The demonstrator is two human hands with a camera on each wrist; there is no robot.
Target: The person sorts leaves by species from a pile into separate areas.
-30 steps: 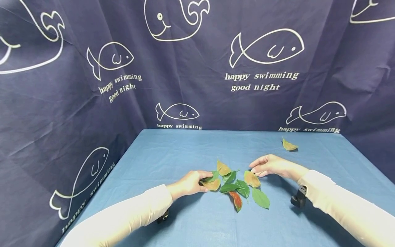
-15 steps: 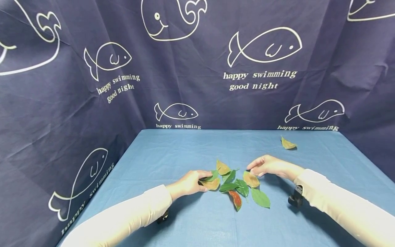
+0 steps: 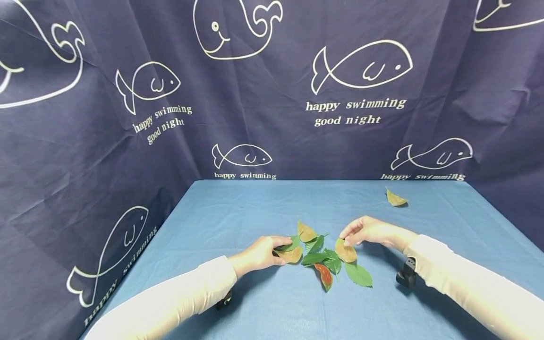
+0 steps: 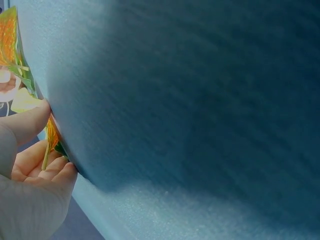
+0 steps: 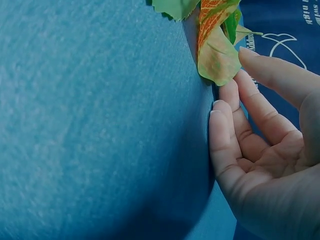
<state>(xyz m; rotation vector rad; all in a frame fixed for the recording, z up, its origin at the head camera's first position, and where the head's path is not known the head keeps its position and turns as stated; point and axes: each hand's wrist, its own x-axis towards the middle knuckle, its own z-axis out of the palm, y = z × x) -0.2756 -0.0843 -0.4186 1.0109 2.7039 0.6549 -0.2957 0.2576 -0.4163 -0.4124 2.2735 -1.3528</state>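
Several loose leaves lie close together on the blue cloth. My left hand (image 3: 259,252) rests at their left side, its fingers and thumb about a green leaf (image 3: 293,243) and a yellow-brown leaf (image 3: 291,255). In the left wrist view the stem of an orange-yellow leaf (image 4: 51,132) lies over the curled fingers. On the right, my right hand (image 3: 374,231) pinches the upper end of another yellow-brown leaf (image 3: 346,251). The right wrist view has the thumb at the edge of this leaf (image 5: 218,60), with the other fingers bent near the cloth.
Between the hands lie a red leaf (image 3: 325,276), a yellow leaf (image 3: 305,232) and green leaves (image 3: 314,258). A broad green leaf (image 3: 359,275) is nearer the right sleeve. One yellow leaf (image 3: 396,199) lies apart at the back right. A dark printed curtain (image 3: 255,108) hangs behind the table (image 3: 263,311).
My right hand has moved slightly left and its fingertips have come down onto the end of the yellow-brown leaf. My left hand has stayed in place.
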